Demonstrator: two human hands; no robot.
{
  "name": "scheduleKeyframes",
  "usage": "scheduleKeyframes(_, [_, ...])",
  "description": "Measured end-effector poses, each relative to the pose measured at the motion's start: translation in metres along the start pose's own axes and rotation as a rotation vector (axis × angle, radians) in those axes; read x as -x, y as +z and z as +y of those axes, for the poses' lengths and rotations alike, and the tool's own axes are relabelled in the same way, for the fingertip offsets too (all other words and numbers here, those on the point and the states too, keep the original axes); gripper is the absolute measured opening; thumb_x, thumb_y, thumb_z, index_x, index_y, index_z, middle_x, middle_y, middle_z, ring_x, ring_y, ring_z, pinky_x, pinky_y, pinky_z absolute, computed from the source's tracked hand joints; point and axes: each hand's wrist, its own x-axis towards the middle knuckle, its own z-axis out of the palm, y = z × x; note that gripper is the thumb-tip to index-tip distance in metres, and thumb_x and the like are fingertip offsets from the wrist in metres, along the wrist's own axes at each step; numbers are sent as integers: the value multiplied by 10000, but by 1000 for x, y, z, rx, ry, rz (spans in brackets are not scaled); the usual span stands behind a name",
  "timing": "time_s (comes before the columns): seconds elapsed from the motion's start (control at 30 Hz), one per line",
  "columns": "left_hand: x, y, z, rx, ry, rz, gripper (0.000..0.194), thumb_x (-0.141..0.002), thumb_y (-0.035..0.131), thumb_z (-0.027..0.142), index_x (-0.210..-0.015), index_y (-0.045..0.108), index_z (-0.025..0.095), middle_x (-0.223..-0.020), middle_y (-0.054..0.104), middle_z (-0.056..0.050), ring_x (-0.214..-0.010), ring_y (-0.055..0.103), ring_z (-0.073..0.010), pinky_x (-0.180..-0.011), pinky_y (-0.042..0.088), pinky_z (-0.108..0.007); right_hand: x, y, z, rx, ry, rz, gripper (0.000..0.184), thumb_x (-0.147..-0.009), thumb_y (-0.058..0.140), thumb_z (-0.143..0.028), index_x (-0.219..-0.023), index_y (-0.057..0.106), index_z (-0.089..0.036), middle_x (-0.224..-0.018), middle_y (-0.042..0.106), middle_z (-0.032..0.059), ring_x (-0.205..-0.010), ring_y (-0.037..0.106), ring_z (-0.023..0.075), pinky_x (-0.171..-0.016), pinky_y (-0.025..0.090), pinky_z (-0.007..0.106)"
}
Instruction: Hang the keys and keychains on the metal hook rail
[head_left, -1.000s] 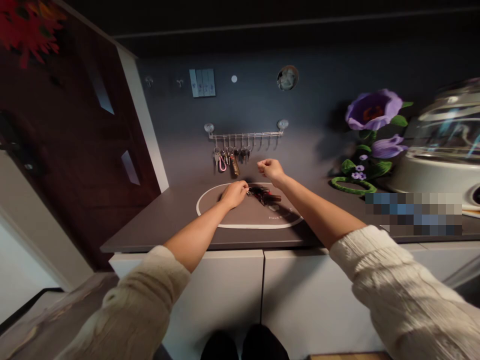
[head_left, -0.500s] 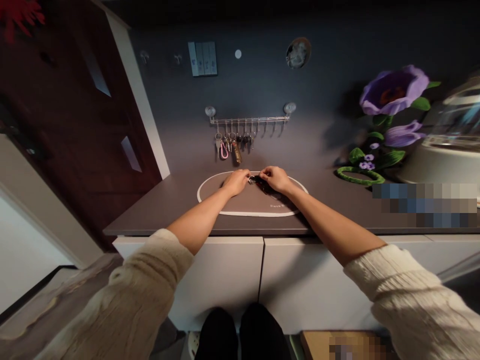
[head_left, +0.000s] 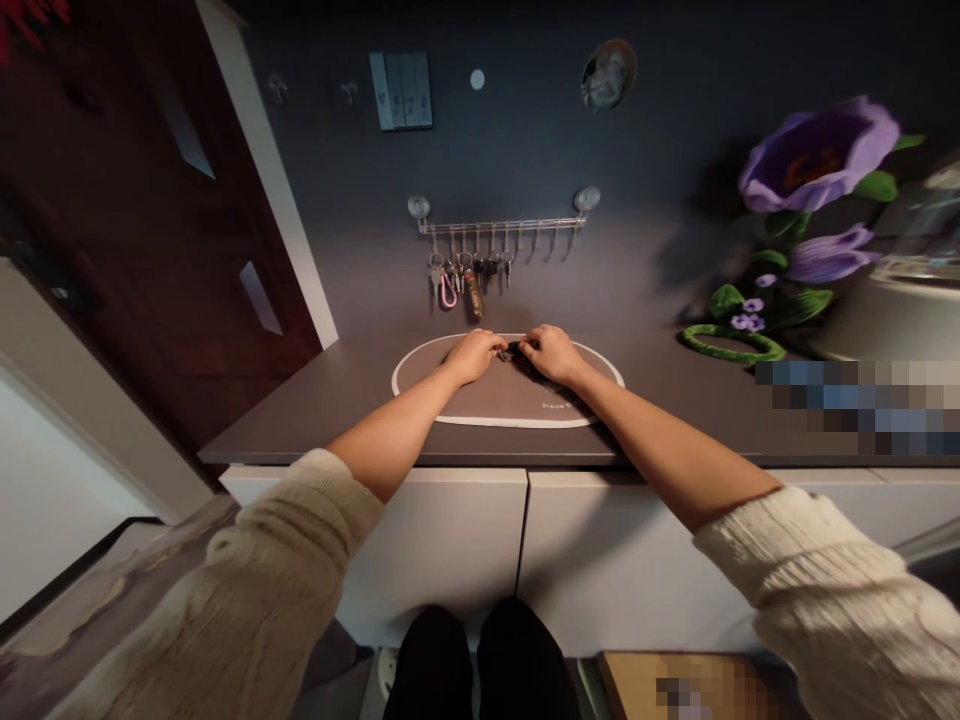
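Just above the oval mat on the counter, my left hand is closed, its fingertips pinching a small metal key ring. Close by on the right, my right hand is closed around a dark piece that appears to hang from that ring. Its fingers cover most of the piece, so its exact shape is hidden. Behind both hands, several keys hang from a clear hook rail on the wall, along with a pink carabiner and a brown tag.
Purple artificial flowers with a green ring base stand on the right of the counter, beside a pale lampshade. White cabinet doors sit below. At the left is a dark red door.
My view has tilted slightly, so the wall items sit higher. Both hands stay over the mat, now a little closer together around the ring and dark piece.
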Motion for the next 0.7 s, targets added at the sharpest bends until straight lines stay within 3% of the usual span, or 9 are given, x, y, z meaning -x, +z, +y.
scheduleKeyframes(0.23, [4, -11, 8, -47, -1, 53, 207, -772, 548, 149, -918, 682, 205, -948, 674, -45, -907, 537, -180, -844, 400, -300, 1, 1, 0, 8, -5, 11, 279, -821, 449, -244, -935, 676, -127, -928, 628, 118, -902, 538, 187, -822, 363, 257])
scheduleKeyframes(0.7, [6, -23, 10, -46, -45, 120, 184, -787, 540, 199, -892, 692, 206, -934, 642, -50, -922, 529, -170, -843, 394, -276, 3, -1, -2, 7, -19, 22, 255, -800, 474, -242, -913, 680, -143, -901, 615, 100, -875, 528, 181, -821, 369, 266])
